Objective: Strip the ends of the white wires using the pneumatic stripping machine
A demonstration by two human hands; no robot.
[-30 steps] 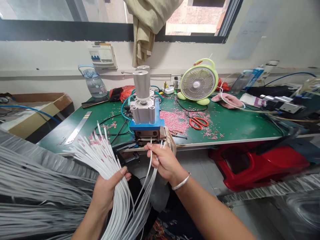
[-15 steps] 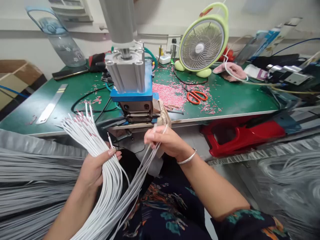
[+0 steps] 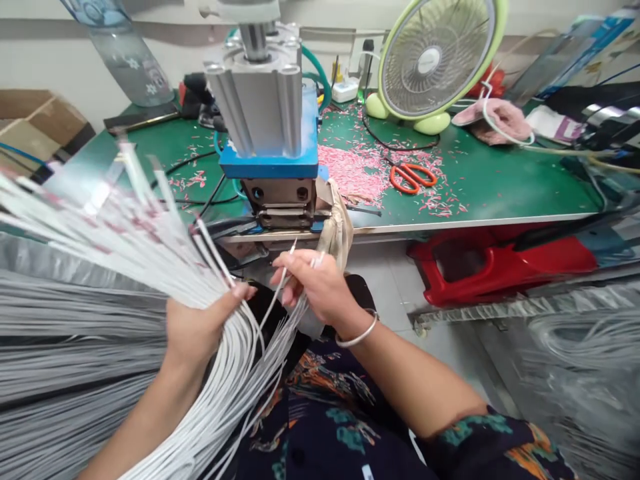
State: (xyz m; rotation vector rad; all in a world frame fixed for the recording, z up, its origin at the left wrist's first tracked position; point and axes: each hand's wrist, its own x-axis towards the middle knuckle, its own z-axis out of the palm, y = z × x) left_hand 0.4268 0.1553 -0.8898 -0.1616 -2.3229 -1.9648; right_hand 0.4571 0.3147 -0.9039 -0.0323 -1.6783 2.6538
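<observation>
A thick bundle of white cables [image 3: 235, 360] with reddish marks near the tips is gripped in my left hand [image 3: 200, 327], thumb across the top. The cable ends fan out toward the upper left and are blurred. My right hand [image 3: 317, 283] is closed on a few white cables, one of them pinched between thumb and finger with its tip pointing up. Those cables run down and join the rest over my lap. Just beyond my hands stands a press machine [image 3: 267, 167] with a silver cylinder, a blue plate and a dark metal block.
On the green table [image 3: 525, 180] lie pink-and-white scraps [image 3: 350, 173], orange-handled scissors [image 3: 413, 178], a green fan [image 3: 435, 67] and a pink cloth [image 3: 495, 120]. A water bottle [image 3: 130, 67] stands at the back left. A red stool [image 3: 505, 263] is under the table; grey cables [image 3: 75, 353] lie at left.
My left hand has tilted the bundle, and its ends swing left and spread. My right hand now pinches one cable with its tip up. The view has shifted slightly downward.
</observation>
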